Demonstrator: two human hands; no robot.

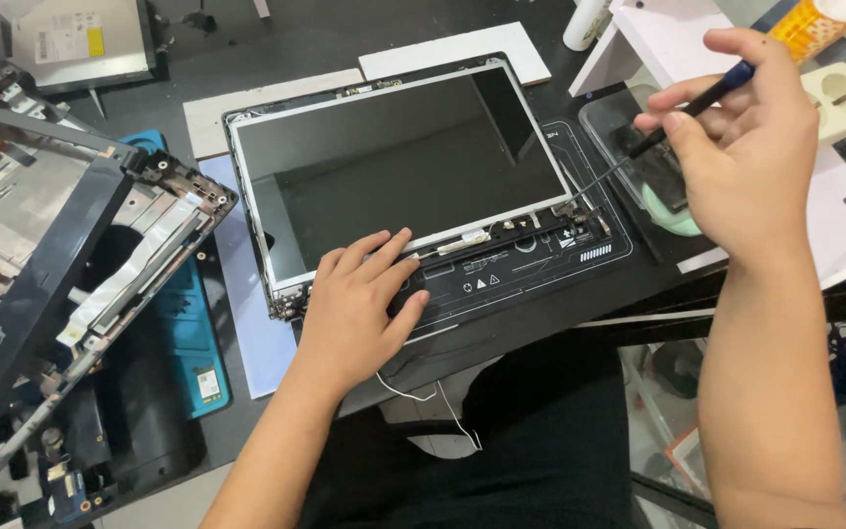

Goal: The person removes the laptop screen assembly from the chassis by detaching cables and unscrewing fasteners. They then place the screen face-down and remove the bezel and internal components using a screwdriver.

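Bare laptop screen panel (399,167) lies flat on the dark work mat (540,264), mid-table (315,44). Left hand (354,304) rests on its lower edge, fingers spread. Right hand (736,147) pinches a thin screwdriver (682,108), tip near the lower-right hinge. Dismantled laptop chassis (61,264) sits left. Risk: tip slipping would likely scratch the panel or snag the thin cable.

The display panel (394,162) showed a dark, glossy face that reflected light, within a thin bare-metal frame. The work mat (531,260) beneath was matt black, smooth, probably rubber or silicone. The screwdriver (682,108) in the right hand (736,147) had a slim metal shaft and a matt black and blue handle. The laptop chassis (61,264) combined matt black plastic with dull grey metal. The blue tray (193,343) looked like smooth plastic.
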